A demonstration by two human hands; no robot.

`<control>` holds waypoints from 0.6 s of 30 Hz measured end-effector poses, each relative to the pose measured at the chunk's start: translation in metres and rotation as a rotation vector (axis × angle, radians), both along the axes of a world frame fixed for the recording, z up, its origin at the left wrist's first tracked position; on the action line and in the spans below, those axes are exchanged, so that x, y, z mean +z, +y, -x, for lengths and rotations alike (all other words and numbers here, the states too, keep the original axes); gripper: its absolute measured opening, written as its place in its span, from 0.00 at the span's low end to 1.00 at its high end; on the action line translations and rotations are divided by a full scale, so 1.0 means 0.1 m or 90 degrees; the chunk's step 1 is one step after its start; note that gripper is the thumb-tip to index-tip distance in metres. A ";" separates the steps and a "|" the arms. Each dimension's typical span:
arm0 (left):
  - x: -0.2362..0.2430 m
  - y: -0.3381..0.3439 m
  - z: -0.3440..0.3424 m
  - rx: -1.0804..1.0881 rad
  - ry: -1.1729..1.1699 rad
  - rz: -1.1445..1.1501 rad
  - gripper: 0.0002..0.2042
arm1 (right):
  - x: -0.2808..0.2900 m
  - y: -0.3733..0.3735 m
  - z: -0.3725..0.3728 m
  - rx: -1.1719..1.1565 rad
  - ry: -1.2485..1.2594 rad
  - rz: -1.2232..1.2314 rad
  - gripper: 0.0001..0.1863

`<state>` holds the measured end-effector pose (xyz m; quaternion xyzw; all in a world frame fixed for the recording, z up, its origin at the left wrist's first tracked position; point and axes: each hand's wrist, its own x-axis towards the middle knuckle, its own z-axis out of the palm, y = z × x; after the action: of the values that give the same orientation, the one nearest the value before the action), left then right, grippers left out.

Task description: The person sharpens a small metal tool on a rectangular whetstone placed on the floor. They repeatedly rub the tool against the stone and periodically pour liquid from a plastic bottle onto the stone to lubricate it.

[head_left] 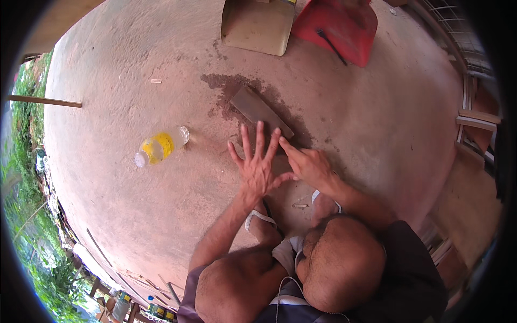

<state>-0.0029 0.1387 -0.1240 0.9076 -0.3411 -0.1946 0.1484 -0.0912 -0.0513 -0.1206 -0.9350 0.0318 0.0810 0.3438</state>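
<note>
On the pinkish concrete floor point(388, 113) lies a grey-brown rectangular block point(253, 105) within a dark wet patch. Just over its near end, my left hand point(257, 164) is open, its fingers spread wide. My right hand point(307, 161) reaches in from the right, index finger extended to the tip of my left index finger, other fingers curled; anything inside them is hidden. A clear plastic bottle point(161, 145) with a yellow label lies on its side to the left. My sandalled feet and bare knees are below my hands.
A beige dustpan point(253, 29) and a red dustpan point(350, 29) with a dark stick lie at the top. Wooden frames and boards point(476, 121) line the right side. A thin plank point(48, 101) juts in from the left, beside greenery. Assorted items sit at the lower-left edge.
</note>
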 end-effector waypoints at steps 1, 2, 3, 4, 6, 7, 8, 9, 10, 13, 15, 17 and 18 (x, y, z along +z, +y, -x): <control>0.03 -0.03 0.14 -0.015 0.007 -0.002 0.68 | 0.07 -0.03 0.19 0.000 0.032 0.009 0.39; 0.05 -0.03 0.20 -0.033 0.014 -0.007 0.68 | 0.06 -0.01 0.15 -0.003 0.028 0.005 0.38; 0.02 -0.03 0.13 -0.017 -0.011 -0.007 0.67 | 0.07 0.00 0.06 -0.006 0.028 0.009 0.38; -0.04 -0.03 -0.06 -0.002 -0.040 -0.003 0.66 | 0.06 -0.01 -0.07 -0.012 0.025 0.016 0.37; -0.19 -0.05 -0.59 0.028 -0.115 0.022 0.64 | -0.06 0.08 -0.78 -0.043 -0.047 0.031 0.31; -0.23 0.00 -0.87 0.052 -0.168 0.034 0.64 | -0.02 0.15 -1.13 -0.041 -0.045 0.046 0.29; -0.23 0.04 -0.94 0.053 -0.180 0.023 0.63 | -0.02 0.19 -1.23 -0.045 -0.050 0.045 0.28; -0.22 0.04 -1.01 0.054 -0.190 0.015 0.63 | -0.04 0.21 -1.30 -0.050 -0.052 0.046 0.28; -0.21 0.02 -1.03 0.054 -0.199 0.007 0.63 | -0.04 0.19 -1.32 -0.055 -0.053 0.048 0.27; -0.09 -0.07 -0.31 0.033 -0.071 -0.016 0.64 | 0.01 0.04 -0.50 -0.020 -0.015 0.047 0.31; 0.02 -0.06 0.15 0.004 -0.013 -0.012 0.67 | 0.17 0.00 0.00 -0.028 0.014 -0.009 0.33; 0.00 -0.01 0.21 0.000 -0.021 -0.023 0.66 | 0.12 0.03 0.00 -0.016 0.018 0.008 0.34; -0.06 -0.02 0.07 0.001 -0.053 -0.023 0.65 | 0.18 0.00 -0.06 -0.017 0.024 0.029 0.34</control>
<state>-0.0101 0.1365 -0.1305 0.9177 -0.3425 -0.1629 0.1181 -0.0850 -0.0508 -0.1028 -0.9403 0.0526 0.0936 0.3229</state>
